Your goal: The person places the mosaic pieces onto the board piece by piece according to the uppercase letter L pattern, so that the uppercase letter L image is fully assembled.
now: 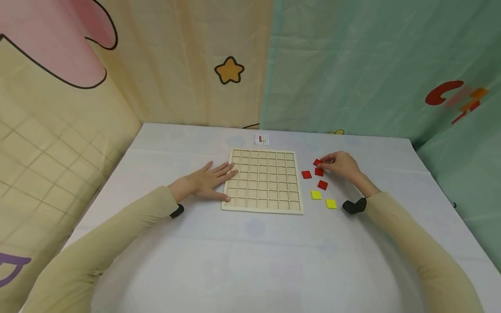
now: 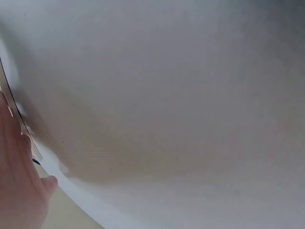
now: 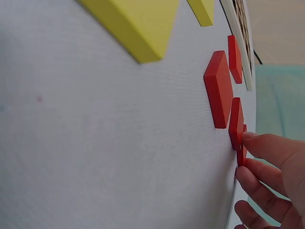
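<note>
A wooden grid board (image 1: 263,212) lies on the white table, its square cells bare. My left hand (image 1: 207,180) rests spread over the board's left edge, fingertips on the frame and outer cells. In the left wrist view, only part of that hand (image 2: 21,176) shows at the left side. To the board's right, my right hand (image 1: 341,165) pinches the farthest red square tile (image 1: 317,162) between thumb and fingers, low over the table. Close by its thumb lies another red tile (image 1: 318,172). In the right wrist view the pinched tile is partly hidden behind the thumb (image 3: 267,145).
Two more red tiles, one left (image 1: 306,174) and one nearer (image 1: 322,185), lie beside the board. Two yellow tiles, one by the board (image 1: 316,195) and one farther right (image 1: 331,204), sit in front. A small printed grid card (image 1: 262,139) lies behind the board. Curtains surround the table.
</note>
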`<state>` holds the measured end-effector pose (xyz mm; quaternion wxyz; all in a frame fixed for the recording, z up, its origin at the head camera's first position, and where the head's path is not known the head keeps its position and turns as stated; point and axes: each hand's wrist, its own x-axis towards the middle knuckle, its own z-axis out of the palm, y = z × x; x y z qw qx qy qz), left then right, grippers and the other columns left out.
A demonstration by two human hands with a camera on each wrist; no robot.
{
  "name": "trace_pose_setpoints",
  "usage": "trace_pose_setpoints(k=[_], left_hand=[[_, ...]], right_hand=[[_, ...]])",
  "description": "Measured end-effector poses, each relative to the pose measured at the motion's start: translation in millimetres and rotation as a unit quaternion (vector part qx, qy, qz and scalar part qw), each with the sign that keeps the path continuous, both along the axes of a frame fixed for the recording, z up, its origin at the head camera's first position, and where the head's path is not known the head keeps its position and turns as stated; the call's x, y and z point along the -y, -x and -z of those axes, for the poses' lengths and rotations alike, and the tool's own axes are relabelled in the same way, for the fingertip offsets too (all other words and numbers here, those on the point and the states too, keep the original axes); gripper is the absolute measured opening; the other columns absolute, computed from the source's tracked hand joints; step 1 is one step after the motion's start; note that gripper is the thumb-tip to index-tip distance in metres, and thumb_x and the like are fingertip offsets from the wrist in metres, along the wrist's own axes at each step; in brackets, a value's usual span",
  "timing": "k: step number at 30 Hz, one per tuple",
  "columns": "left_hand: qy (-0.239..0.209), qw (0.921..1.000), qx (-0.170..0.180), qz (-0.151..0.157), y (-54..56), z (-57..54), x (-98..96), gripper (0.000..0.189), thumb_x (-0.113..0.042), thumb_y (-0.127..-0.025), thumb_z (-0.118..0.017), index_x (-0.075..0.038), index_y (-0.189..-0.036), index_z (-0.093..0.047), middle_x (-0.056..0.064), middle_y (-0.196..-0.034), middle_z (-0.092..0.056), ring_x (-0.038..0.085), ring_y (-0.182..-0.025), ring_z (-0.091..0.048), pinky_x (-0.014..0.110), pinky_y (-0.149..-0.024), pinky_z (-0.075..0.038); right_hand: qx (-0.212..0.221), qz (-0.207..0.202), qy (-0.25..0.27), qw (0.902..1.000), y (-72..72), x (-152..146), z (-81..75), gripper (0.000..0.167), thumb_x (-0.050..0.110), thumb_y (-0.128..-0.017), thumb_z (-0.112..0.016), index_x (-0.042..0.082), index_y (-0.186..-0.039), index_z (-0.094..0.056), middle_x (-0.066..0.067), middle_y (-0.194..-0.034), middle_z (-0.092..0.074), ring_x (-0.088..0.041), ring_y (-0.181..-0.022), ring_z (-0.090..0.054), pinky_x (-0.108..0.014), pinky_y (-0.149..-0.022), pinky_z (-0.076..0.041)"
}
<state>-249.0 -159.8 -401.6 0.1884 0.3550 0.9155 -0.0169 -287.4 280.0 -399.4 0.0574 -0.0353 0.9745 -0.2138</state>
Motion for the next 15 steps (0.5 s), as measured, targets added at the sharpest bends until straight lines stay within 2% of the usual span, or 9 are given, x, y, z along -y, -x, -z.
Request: trace_pose_setpoints(k=[8,15], left_hand=[[-0.009,1.0000,-0.001,0.002,-2.6,0.5,-0.4,0.093,-0.070,-0.089,-0.043,-0.020,-0.156,-0.002,0.003,-0.163,0.008,0.023,-0.151,0.006,0.058,-0.118,0.003],[-0.006,0.9999,-0.009,0.001,-1.5,1.2,0.6,0.094,-0.072,-0.088,-0.041,-0.021,-0.156,0.001,0.002,-0.163,0.009,0.022,-0.151,0.007,0.057,-0.119,0.002]], right_hand=[[-0.006,-0.006,-0.004,1.0000,0.3,-0.2,1.7,0.040,0.028,-0.089,-0.068,0.001,-0.118,-0.067,-0.018,-0.108,-0.069,-0.027,-0.089,-0.054,-0.025,-0.067,-0.044],[-0.035,-0.031,-0.010,0.9989,3.8,-0.4,1.6,0.036,0.024,-0.088,-0.069,0.001,-0.116,-0.068,-0.018,-0.109,-0.069,-0.029,-0.089,-0.054,-0.032,-0.071,-0.045]])
